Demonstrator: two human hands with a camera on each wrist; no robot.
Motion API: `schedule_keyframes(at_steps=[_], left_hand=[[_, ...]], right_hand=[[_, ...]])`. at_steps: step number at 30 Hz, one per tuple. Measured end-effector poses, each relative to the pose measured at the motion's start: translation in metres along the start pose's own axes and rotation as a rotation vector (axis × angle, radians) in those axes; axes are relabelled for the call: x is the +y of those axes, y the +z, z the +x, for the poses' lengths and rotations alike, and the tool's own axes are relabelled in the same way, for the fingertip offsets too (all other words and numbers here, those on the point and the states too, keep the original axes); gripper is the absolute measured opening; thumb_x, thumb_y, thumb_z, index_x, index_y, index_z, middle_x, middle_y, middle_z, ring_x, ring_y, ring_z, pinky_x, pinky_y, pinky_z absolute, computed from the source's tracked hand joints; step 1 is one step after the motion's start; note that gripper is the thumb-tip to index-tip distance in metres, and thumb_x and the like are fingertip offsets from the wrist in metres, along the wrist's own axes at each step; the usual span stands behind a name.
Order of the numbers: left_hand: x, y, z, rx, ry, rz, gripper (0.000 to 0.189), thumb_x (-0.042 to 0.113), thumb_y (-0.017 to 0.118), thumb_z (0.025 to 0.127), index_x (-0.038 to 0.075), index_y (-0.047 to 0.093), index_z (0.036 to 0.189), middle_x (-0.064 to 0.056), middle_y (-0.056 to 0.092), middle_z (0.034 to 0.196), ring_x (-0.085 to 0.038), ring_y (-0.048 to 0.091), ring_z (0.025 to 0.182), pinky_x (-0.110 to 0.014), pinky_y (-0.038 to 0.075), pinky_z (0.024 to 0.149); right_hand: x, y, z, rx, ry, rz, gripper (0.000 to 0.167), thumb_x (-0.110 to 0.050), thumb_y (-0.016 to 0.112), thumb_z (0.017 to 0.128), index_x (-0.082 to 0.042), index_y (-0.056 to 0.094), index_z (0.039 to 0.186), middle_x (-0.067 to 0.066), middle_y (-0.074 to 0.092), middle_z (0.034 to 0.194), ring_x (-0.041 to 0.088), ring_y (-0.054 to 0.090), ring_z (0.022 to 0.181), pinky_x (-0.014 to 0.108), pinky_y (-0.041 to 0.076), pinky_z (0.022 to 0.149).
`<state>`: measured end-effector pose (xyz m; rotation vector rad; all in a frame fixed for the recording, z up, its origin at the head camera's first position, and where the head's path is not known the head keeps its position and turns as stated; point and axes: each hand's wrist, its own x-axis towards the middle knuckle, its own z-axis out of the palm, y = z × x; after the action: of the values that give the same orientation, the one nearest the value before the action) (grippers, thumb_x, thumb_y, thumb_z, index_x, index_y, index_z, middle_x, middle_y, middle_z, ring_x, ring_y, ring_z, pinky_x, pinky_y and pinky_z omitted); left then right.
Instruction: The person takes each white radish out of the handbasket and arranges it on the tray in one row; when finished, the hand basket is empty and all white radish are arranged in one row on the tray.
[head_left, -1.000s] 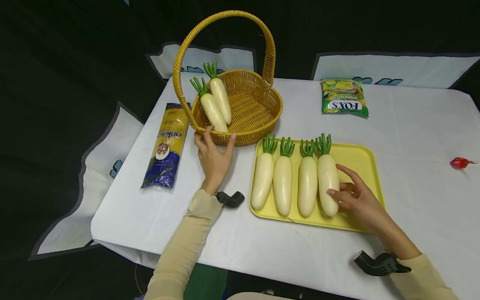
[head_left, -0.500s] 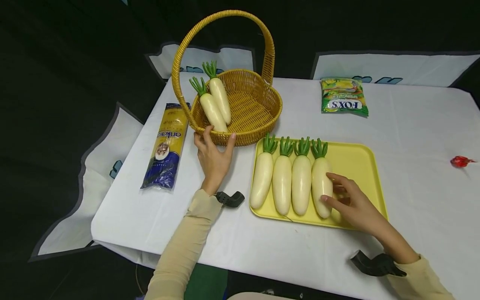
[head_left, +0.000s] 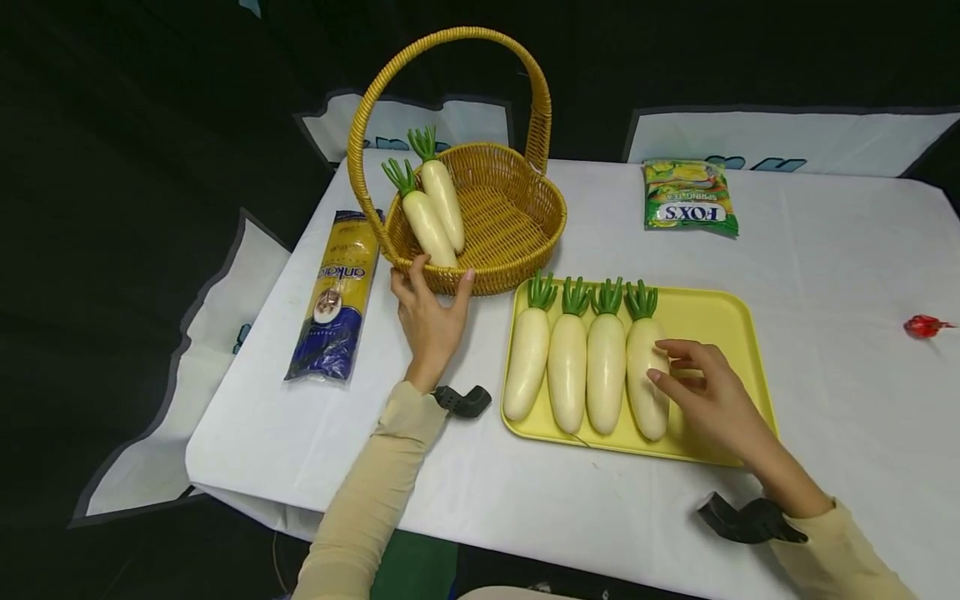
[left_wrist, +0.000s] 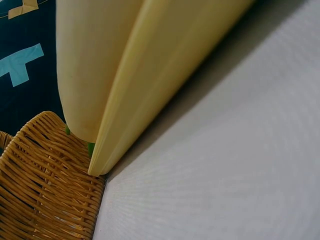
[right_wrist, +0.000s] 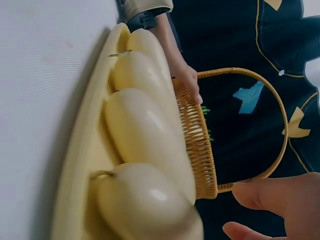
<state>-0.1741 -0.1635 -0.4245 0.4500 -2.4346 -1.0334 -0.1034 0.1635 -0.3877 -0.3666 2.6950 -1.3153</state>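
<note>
White tablecloth (head_left: 847, 375) fills three o'clock; your spread left hand (head_left: 432, 325) touches golden wicker basket's rim (head_left: 513, 271); loose, empty right hand (head_left: 716, 400) flanks long white radish (head_left: 641, 404).

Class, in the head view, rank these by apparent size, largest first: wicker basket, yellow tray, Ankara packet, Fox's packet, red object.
1. Wicker basket and yellow tray: too close to rank; the basket looks taller, the tray wider
2. Ankara packet
3. Fox's packet
4. Red object
</note>
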Motion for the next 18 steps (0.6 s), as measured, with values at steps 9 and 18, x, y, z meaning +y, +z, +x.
schedule_keyframes(at_steps=[9, 18], left_hand=[[-0.001, 0.001, 0.000, 0.010, 0.006, 0.006, 0.071, 0.066, 0.048, 0.079, 0.023, 0.030, 0.132, -0.028, 0.008, 0.145, -0.049, 0.033, 0.122, -0.057, 0.029, 0.096], [-0.001, 0.000, 0.000, 0.002, -0.004, 0.006, 0.071, 0.067, 0.048, 0.079, 0.024, 0.029, 0.132, -0.028, 0.007, 0.145, -0.049, 0.034, 0.122, -0.056, 0.029, 0.097]], right_hand=[[-0.012, 0.000, 0.015, 0.020, -0.087, 0.005, 0.034, -0.021, 0.057, 0.089, -0.010, 0.053, 0.122, 0.008, 0.055, 0.112, 0.001, 0.046, 0.094, 0.020, 0.041, 0.079], [-0.034, 0.011, 0.048, -0.038, -0.105, 0.061, 0.037, -0.024, 0.055, 0.091, -0.005, 0.051, 0.122, 0.014, 0.054, 0.118, 0.014, 0.053, 0.098, 0.028, 0.045, 0.082]])
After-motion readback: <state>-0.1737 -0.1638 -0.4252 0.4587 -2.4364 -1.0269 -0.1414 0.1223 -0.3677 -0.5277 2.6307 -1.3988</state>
